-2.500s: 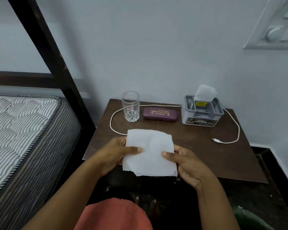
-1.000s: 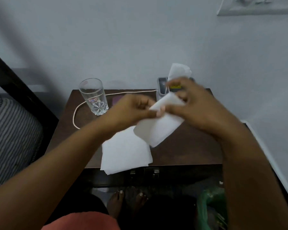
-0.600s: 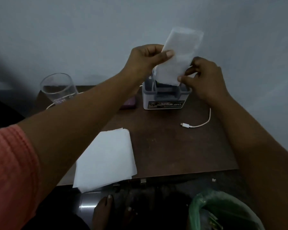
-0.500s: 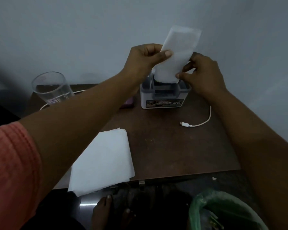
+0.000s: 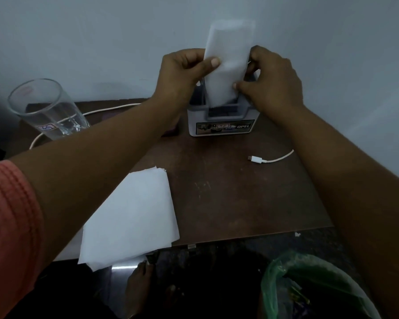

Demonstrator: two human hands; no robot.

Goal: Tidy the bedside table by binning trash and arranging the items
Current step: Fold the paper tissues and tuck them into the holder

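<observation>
— Head view: changed how in the last half second?
— Eased the tall folded white paper tissue (image 5: pixel 228 65) lower, into a slot of the grey plastic organiser box (image 5: pixel 221 122) at the back of the dark brown wooden surface (image 5: pixel 228 194).
— Held how?
— Pinched at its left edge by the left hand (image 5: pixel 182 72) and low on its right edge by the right hand (image 5: pixel 270 81).
— Meaning?
— Probably stowing, not yet seated. Still to handle: the flat folded white sheet (image 5: pixel 129 217) overhanging the front edge.
</observation>
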